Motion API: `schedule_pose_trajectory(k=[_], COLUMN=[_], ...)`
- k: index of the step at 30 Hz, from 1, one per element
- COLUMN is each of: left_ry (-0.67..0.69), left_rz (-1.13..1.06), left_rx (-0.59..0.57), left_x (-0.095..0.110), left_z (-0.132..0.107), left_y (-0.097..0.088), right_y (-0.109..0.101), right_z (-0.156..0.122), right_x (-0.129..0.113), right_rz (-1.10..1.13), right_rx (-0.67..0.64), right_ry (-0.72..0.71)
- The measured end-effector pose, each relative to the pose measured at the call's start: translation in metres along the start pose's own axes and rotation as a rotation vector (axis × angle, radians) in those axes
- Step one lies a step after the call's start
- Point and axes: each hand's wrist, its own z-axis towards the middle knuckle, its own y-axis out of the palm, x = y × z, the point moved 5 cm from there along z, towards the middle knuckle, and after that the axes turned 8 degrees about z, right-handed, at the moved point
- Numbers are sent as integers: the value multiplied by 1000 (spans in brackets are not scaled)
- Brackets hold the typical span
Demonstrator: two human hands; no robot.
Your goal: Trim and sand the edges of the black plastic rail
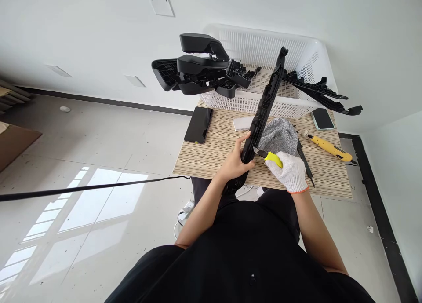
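A long black plastic trim part (263,111) slants up from my lap, over the table's front edge and past the basket's near wall. Bare, my left hand (235,161) is closed around its lower section, thumb on the right side and a finger on the left. My right hand (289,170), in a white knit glove with an orange cuff, grips a yellow utility knife (273,159). The knife's blade is out and its tip is at the right edge of the trim part; whether it touches cannot be made out. A grey cloth (279,136) lies crumpled just beyond the knife.
Behind stands a white plastic basket (253,104) with several black plastic parts (201,67) jutting over its sides. On the wooden table (198,160) are a black tablet or phone (198,124), another phone (322,118), a yellow tool with a cord (330,148) and a thin dark strip (305,160).
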Motion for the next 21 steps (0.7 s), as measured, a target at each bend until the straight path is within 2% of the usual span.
schedule_pose_trajectory(k=[21], left_ry=[36], left_rz=[107], left_rx=[27], left_x=[-1], left_z=[-1], left_y=[-1], right_y=[-3], right_z=[-2], right_x=[-9], right_rz=[-125], right_rx=[88], right_ry=[-32])
